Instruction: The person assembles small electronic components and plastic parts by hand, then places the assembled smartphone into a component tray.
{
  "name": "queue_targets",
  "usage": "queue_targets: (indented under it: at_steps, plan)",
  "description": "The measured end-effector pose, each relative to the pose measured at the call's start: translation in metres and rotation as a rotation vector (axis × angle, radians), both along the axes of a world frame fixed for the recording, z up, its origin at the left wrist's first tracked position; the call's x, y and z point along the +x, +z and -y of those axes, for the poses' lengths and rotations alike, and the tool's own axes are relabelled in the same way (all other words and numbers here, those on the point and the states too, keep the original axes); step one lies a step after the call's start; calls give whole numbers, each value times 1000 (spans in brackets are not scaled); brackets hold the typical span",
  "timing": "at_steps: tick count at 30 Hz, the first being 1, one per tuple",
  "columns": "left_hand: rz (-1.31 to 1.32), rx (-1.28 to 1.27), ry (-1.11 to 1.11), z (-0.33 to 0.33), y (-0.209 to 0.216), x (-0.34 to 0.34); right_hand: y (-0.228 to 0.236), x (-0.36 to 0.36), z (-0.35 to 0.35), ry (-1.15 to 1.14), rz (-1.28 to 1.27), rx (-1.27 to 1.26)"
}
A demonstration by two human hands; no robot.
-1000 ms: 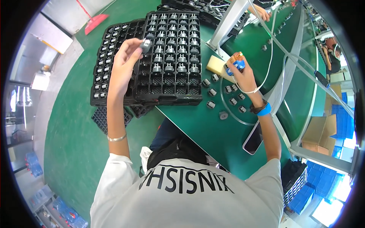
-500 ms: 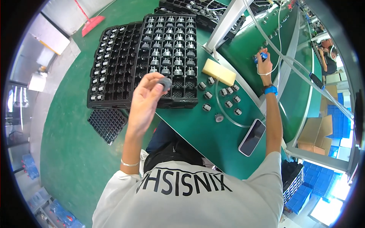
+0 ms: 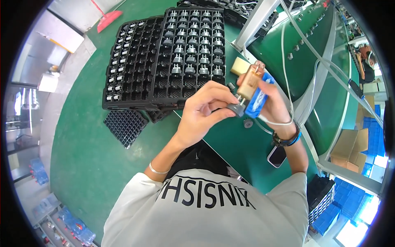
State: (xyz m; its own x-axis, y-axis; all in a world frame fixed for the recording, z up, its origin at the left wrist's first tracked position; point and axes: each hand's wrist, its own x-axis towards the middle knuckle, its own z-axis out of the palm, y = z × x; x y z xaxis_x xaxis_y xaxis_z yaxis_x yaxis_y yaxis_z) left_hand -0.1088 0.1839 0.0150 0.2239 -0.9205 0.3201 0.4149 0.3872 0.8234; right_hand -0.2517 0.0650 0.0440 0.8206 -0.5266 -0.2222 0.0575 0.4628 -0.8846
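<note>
My left hand [image 3: 201,109] pinches a dark grey plug piece [image 3: 236,109] between thumb and fingertips, its metal pins pointing up. Just above those pins is the lower end of a copper-brown block [image 3: 249,84], which my right hand [image 3: 275,105] grips together with a blue part [image 3: 260,99]. Whether the pins touch the block I cannot tell. A clear or metallic end piece [image 3: 258,67] shows at the block's top. To the left, a black tray [image 3: 168,103] bears rows of similar grey plugs with pins up; its nearest cells hold none.
A second black tray [image 3: 135,61] with small white-and-metal parts adjoins it. Partly behind my hands are a yellow sponge block [image 3: 239,66] and a round grey piece [image 3: 247,123]. A phone [image 3: 277,157] lies near my right forearm. A white cable [image 3: 284,53] hangs by a metal post [image 3: 256,25].
My left hand has moved right from above the tray with the grey plug piece. My right hand has come back from the green belt toward me, so both hands now meet over the table.
</note>
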Motion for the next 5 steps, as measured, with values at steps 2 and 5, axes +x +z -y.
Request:
queue_targets:
  at_steps: [2, 5]
  plan:
    - [27, 19, -10, -3, 4, -2, 3, 1, -10, -32, 10, 18]
    - [132, 23, -10, -8, 6, -1, 5, -3, -13, 8, 25, -14]
